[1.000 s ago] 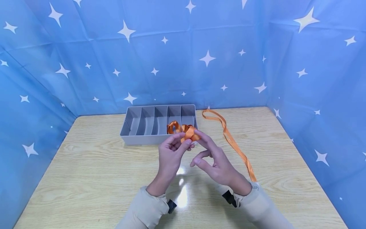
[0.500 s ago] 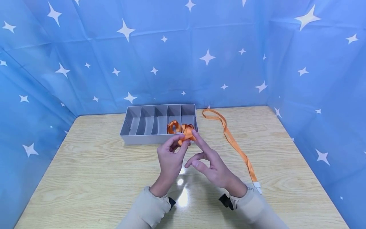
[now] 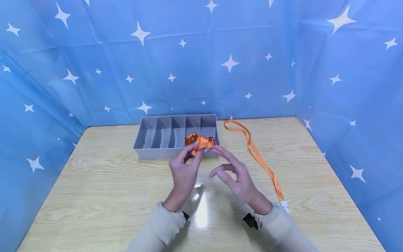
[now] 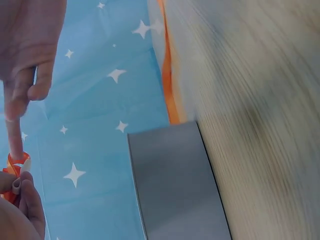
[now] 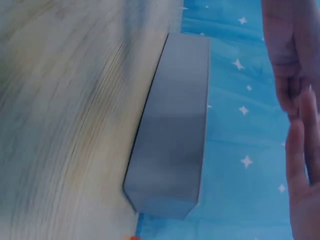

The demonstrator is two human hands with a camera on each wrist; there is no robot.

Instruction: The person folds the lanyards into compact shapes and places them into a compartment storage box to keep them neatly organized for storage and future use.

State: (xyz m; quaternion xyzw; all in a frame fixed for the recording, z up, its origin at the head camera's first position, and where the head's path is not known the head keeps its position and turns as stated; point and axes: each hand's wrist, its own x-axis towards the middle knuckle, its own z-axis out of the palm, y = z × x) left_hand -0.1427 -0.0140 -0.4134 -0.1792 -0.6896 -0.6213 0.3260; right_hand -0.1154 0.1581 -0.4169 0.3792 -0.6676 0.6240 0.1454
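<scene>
A coiled orange lanyard (image 3: 205,142) is up in front of the grey box, pinched between the thumb and fingers of my left hand (image 3: 184,173). A white end piece (image 4: 26,166) shows beside the coil in the left wrist view. My right hand (image 3: 239,180) is to its right, index finger stretched out to the coil's edge, thumb and other fingers apart and holding nothing. Another orange lanyard loop (image 3: 190,138) shows in a right-hand compartment of the box, partly hidden by the held coil.
The grey divided box (image 3: 167,153) stands at the back of the wooden table (image 3: 104,182). Right of it, a long orange lanyard (image 3: 259,159) lies stretched out with a white clip (image 3: 284,204) near the right sleeve. A blue star-patterned curtain (image 3: 201,63) surrounds the table.
My left hand has shifted slightly left and turned the coil, which now sits further left, before the box. My right index finger has dropped from the coil's top to its right edge.
</scene>
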